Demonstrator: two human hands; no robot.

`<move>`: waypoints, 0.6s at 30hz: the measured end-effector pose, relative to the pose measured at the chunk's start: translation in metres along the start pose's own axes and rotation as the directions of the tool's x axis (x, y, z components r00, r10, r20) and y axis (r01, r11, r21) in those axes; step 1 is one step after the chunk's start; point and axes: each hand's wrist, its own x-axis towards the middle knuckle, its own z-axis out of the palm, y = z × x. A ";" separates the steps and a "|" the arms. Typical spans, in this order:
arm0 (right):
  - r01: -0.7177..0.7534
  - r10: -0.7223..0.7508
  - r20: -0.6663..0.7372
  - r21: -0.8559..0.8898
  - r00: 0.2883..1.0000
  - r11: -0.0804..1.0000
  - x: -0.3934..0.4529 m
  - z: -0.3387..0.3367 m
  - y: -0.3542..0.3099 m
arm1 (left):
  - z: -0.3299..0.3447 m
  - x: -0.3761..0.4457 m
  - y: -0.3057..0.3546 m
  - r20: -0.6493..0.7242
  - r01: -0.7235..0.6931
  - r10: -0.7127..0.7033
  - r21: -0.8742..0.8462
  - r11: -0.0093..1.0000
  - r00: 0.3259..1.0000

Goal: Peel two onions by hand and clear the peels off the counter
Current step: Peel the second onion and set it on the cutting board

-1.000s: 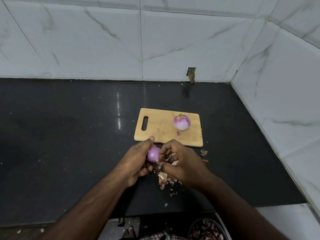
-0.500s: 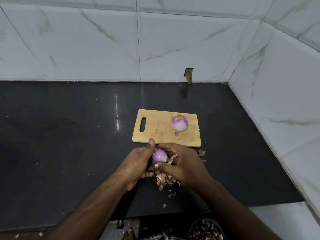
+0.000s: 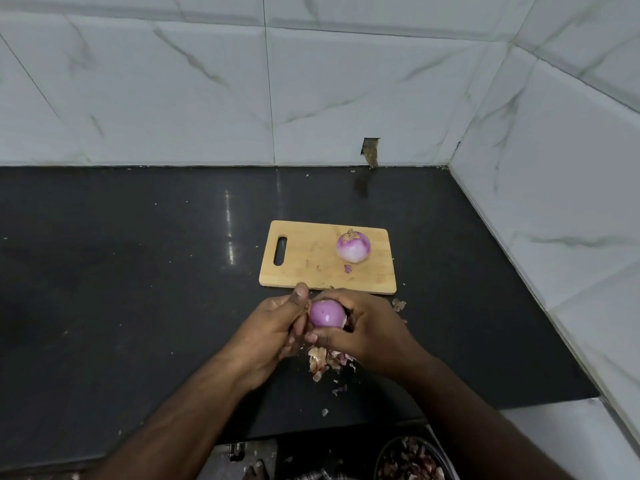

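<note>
Centre frame, above the black stone counter (image 3: 138, 289): left hand (image 3: 273, 336) and right hand (image 3: 367, 332) both curled round a glossy purple round onion (image 3: 326, 313), papery brown peel scraps (image 3: 323, 362) heaped beneath, second peeled purple-white onion (image 3: 353, 246) on rectangular bamboo cutting board (image 3: 311, 261).

The black bench (image 3: 138, 271) carries a wooden cutting board (image 3: 311, 261) (handle slot left) and, nearer, scattered onion peels (image 3: 323, 362).

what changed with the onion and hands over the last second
Both hands, left hand and right hand, keep their grip on the held onion and have turned it, baring more purple. The peeled onion on the cutting board and the peel pile stayed put.
</note>
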 end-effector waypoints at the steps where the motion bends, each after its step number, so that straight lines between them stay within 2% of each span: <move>1: 0.026 -0.025 -0.026 0.019 0.999 0.999 0.000 0.001 0.001 | 0.003 -0.001 -0.001 0.022 0.051 -0.048 -0.164 0.985 0.999; 3: 0.049 -0.046 -0.094 0.033 0.995 0.998 -0.002 0.002 0.003 | 0.004 0.000 -0.002 0.035 0.097 -0.091 -0.343 0.934 0.995; 5: -0.004 0.021 -0.161 0.106 0.987 0.994 -0.006 -0.001 0.006 | -0.003 0.003 0.000 0.012 0.082 -0.084 -0.364 0.928 0.996; 7: -0.099 0.117 -0.120 0.142 0.986 0.985 -0.007 -0.008 0.006 | -0.015 0.003 0.001 -0.047 0.037 -0.044 -0.138 0.990 0.998; 8: -0.140 0.146 -0.068 0.089 0.987 0.986 -0.006 -0.011 0.007 | -0.018 0.002 0.001 -0.054 0.033 -0.032 0.018 0.999 0.998; 10: -0.194 0.195 0.029 -0.016 0.980 0.981 -0.005 -0.015 0.006 | -0.017 0.000 0.003 -0.009 0.062 -0.062 0.239 0.969 0.998; 12: -0.195 0.202 0.075 -0.090 0.977 0.977 -0.003 -0.017 0.000 | -0.010 -0.001 0.006 0.039 0.098 -0.121 0.368 0.924 0.992; 14: -0.134 0.160 0.123 -0.193 0.979 0.972 0.000 -0.017 -0.007 | -0.006 0.001 0.005 0.101 0.115 -0.167 0.393 0.912 0.981; 16: -0.065 0.109 0.157 -0.266 0.981 0.962 0.003 -0.017 -0.016 | -0.003 0.001 0.002 0.159 0.121 -0.183 0.334 0.935 0.970; 18: -0.047 0.101 0.152 -0.325 0.983 0.944 0.004 -0.020 -0.020 | -0.002 -0.001 0.001 0.150 0.124 -0.164 0.247 0.961 0.975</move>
